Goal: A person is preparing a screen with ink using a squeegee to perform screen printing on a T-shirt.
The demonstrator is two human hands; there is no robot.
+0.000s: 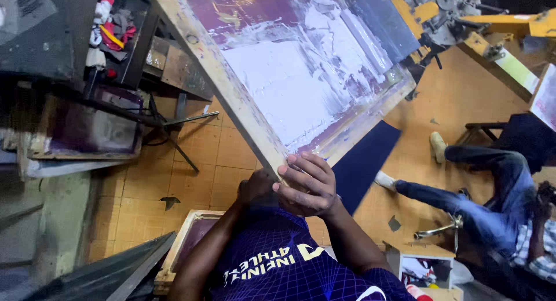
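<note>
The right hand [307, 185] clamps its fingers over the near corner of a large wooden-framed printing screen smeared with white ink on purple mesh [289, 75], while the left hand [256, 188] sits just beside it under the same corner — whether it grips the frame or only props it cannot be told. The screen is tilted up above the orange tiled floor [202, 162], over a dark blue mat [365, 159]; a second wooden frame [185, 237] leans below, and a person in jeans [492, 202] sits well apart at the right edge.

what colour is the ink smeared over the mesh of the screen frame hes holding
White ink, spread over a purple mesh inside the wooden screen frame; head view shows it.
</note>
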